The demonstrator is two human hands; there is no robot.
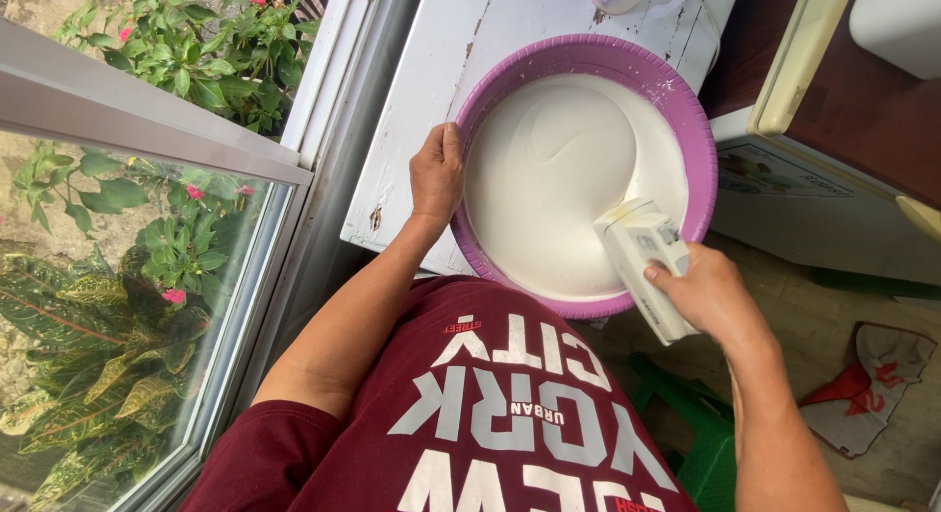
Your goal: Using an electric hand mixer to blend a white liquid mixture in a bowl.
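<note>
Purple basin of white batter at near edge of white bench | left hand clasps its left rim | right hand grips white hand mixer at right rim, long axis slanting down-left into batter.

Your one camera sits on your head, looking steeply down and close; your own chest fills the lower middle of the frame, the purple basin upper centre, the window at left
</note>
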